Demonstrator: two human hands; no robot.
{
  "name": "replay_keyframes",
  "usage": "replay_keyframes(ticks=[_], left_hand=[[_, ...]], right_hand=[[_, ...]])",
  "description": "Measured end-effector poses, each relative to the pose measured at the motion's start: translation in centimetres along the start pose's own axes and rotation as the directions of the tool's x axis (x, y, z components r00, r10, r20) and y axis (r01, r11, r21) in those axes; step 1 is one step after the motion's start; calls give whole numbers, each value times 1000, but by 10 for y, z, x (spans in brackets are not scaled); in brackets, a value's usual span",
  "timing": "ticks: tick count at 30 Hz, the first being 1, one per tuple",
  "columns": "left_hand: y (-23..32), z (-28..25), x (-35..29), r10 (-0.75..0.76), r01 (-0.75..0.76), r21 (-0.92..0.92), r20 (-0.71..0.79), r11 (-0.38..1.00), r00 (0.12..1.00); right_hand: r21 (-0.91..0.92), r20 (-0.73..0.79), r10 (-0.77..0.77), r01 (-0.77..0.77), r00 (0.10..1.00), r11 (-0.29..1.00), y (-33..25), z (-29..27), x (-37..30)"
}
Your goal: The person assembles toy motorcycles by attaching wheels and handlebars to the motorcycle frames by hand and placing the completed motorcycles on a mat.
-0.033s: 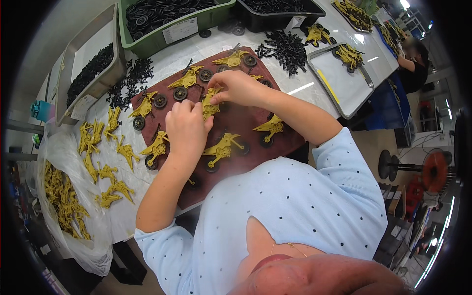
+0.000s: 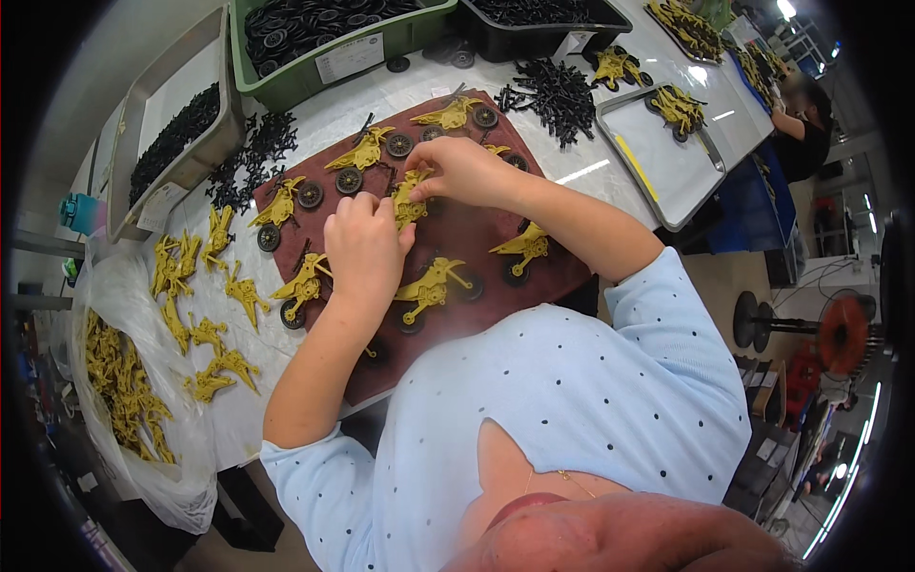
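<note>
Both my hands meet over the dark red mat (image 2: 477, 253), closed on one yellow toy motorcycle body (image 2: 408, 208). My left hand (image 2: 365, 238) grips its left side, with the fingers curled and the thumb against it. From the right, my right hand (image 2: 453, 174) pinches its upper end between thumb and fingers. My fingers hide part of this body. Around them on the mat lie several more yellow motorcycle bodies, some with black wheels, such as one at the near middle (image 2: 431, 288) and one at the left (image 2: 303, 281).
A green bin of black wheels (image 2: 334, 59) and a black bin (image 2: 548, 40) stand at the back. Left are a grey tray (image 2: 221, 124) and a plastic bag of yellow parts (image 2: 195, 448). Black parts (image 2: 558, 100) lie heaped near a metal tray (image 2: 637, 153). Another person (image 2: 803, 129) sits far right.
</note>
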State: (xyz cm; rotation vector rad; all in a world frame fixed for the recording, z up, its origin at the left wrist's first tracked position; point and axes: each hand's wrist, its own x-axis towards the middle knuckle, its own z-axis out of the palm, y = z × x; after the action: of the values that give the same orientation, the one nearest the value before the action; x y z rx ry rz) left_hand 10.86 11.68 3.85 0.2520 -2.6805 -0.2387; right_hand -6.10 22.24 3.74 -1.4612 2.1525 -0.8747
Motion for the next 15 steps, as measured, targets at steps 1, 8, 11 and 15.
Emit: replay_keyframes(ticks=[1, 8, 11, 15], left_hand=[[2, 4, 2, -9, 8, 15, 23, 1000, 1000], [3, 20, 0, -33, 28, 61, 84, 998, 996], [-1, 18, -3, -43, 39, 46, 79, 998, 996], [-5, 10, -1, -79, 78, 29, 53, 997, 995]], right_hand=[[0, 0, 1, -1, 1000, 1000, 5, 3, -1], [-256, -36, 56, -64, 998, 964, 6, 10, -7], [-217, -31, 35, -41, 999, 975, 7, 11, -7], [-151, -49, -85, 77, 995, 986, 8, 10, -1]])
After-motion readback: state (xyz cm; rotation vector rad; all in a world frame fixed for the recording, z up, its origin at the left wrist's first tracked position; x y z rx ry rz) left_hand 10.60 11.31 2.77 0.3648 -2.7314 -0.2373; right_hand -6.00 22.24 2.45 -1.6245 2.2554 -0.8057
